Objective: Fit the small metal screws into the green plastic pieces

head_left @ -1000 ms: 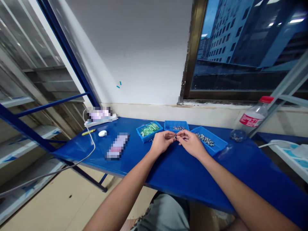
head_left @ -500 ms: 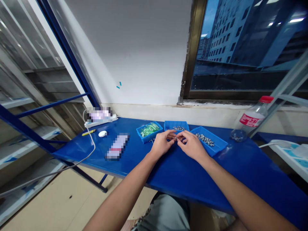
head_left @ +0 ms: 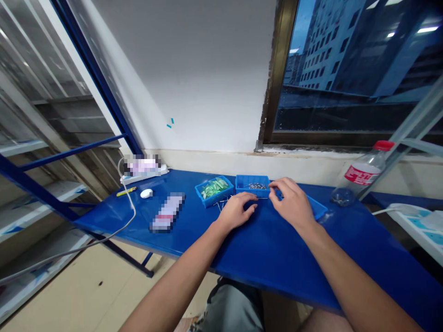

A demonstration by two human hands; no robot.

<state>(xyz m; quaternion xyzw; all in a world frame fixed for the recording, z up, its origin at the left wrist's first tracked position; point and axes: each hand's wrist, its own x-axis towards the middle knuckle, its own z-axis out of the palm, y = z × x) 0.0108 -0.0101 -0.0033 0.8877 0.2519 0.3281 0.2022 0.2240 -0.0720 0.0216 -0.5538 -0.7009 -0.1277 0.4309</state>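
One grey-clad knee shows below the near edge of the blue desk. Above the middle of the desk, the left hand is loosely curled, its thumb apart from the fingers. The right hand is bent, its fingertips beside the right front corner of the middle bin. A thin pale line, perhaps a metal rod, lies between the two hands; I cannot tell whether either one grips it.

Toward the desk's left end lies a blurred-out, phone-like slab. Just behind the left hand, several thin metal pins lie by the near right corner of the left bin, which is filled with green pieces. The middle bin, near the far edge, has small metal parts inside. The right bin is mostly covered by the right hand (only its right end shows well).

Nearer the left far corner are a white rounded object, a yellow cutter-like tool and a white power strip. A red-capped bottle stands near the right part of the far edge. Beyond are a pale wall and a window.
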